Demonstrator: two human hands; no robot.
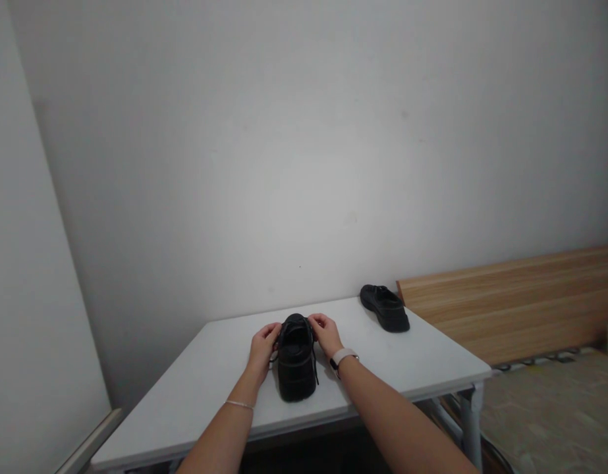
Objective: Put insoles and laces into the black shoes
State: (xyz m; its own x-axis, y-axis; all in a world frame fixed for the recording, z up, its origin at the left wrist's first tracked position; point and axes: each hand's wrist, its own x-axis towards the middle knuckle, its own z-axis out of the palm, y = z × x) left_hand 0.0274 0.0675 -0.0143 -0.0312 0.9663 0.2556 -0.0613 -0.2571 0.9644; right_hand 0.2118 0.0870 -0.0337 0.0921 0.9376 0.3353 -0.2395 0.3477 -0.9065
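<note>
A black lace-up shoe (296,378) stands upright on the white table, its heel toward me and its toe toward the wall. At its left side, my left hand (263,347) has thumb and fingers pinched on a black shoelace by the eyelets. My right hand (326,332), wearing a watch with a pale band (344,356) at the wrist, pinches the lace on the shoe's right side. Loose lace ends hang down both sides of the shoe. The fingertips are partly hidden against the dark upper.
A second black shoe (385,308) sits at the table's back right corner. The white table (199,395) stands against a pale wall (304,164). To the right are a wooden headboard (511,303) and a patterned mattress (551,408).
</note>
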